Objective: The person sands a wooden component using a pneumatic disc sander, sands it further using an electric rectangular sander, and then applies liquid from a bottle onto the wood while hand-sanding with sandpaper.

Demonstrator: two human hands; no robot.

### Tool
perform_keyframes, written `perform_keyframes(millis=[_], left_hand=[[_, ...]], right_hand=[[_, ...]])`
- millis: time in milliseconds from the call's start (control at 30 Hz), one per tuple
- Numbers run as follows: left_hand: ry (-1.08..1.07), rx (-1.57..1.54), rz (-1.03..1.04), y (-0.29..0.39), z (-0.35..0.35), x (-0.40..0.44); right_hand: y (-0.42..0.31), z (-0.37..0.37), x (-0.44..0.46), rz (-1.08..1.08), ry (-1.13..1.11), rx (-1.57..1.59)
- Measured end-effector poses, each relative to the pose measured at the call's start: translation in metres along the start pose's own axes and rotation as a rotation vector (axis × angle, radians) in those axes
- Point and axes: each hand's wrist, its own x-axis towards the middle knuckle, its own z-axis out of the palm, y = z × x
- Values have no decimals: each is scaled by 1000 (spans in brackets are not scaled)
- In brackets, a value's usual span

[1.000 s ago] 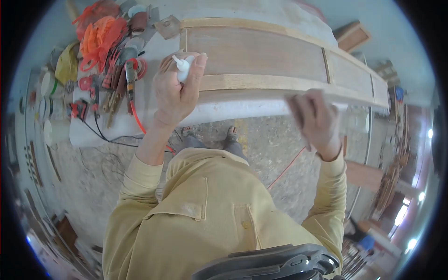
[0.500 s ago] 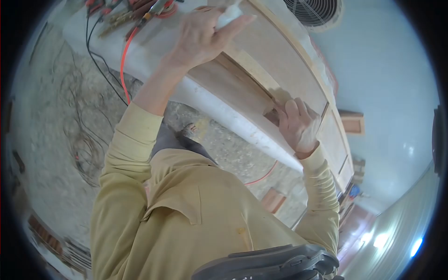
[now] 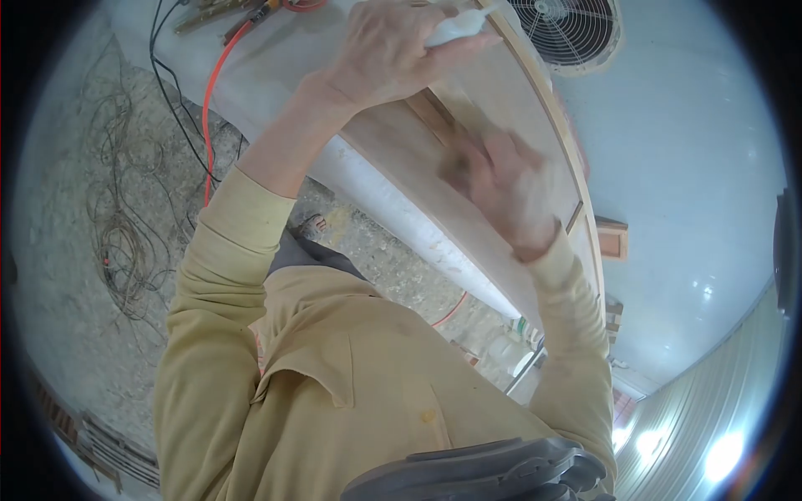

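My left hand (image 3: 388,58) is closed around a white squeeze bottle (image 3: 458,30). Its thin nozzle points away to the upper right, over the far side of a framed wooden panel (image 3: 401,163). My right hand (image 3: 514,179) is closed and smeared by motion, low over the panel's middle. A brownish piece (image 3: 455,169) shows at its fingers, too blurred to name. A wooden strip (image 3: 432,117) runs along the panel between my two hands, its near end passing under the right fingers.
White sheeting (image 3: 401,213) covers the bench edge below the panel. A red hose (image 3: 219,75) and black cables hang at the left, with tools at the top. Tangled cord (image 3: 125,275) lies on the floor. A round fan (image 3: 568,29) sits beyond the panel.
My right hand has slid up and to the left along the strip, with the brownish piece. My left hand with the bottle has shifted slightly right. The whole view has turned a little.
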Motion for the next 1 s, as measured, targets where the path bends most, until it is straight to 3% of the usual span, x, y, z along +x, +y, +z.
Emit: perform_keyframes(millis=[100,167,233,333,400,533,600,633,667,700,733,800,867,1000], left_hand=[[-170,-72,151,-1,-10,15],[-190,-143,38,5,-12,15],[-182,-201,-73,10,-15,17],[-95,-209,-45,12,-17,22],[-109,272,363,-1,-14,12],[-77,203,442,-10,-4,7],[-189,-54,57,-2,-7,11],[-195,-44,77,-2,-11,13],[-149,178,248,-1,-15,14],[-98,399,417,2,-18,15],[-109,401,436,17,-27,22],[-40,-91,176,53,-46,29],[-234,-214,156,84,-71,2],[-673,-465,-147,133,-89,-59]], right_hand=[[7,8,8,58,-39,-22],[17,8,-11,117,-84,15],[27,-3,-32,-41,-59,103],[12,4,-5,-50,38,78],[9,19,21,28,28,85],[16,17,-13,106,31,104],[12,-2,-46,133,-9,53],[10,-12,-59,157,-60,-1],[9,-17,-68,169,-42,5],[9,-21,-76,354,-66,194],[6,-24,-82,535,-91,390],[-6,-28,-89,459,-66,502],[-17,-25,-94,376,-42,609],[-32,-15,-98,304,26,807]])
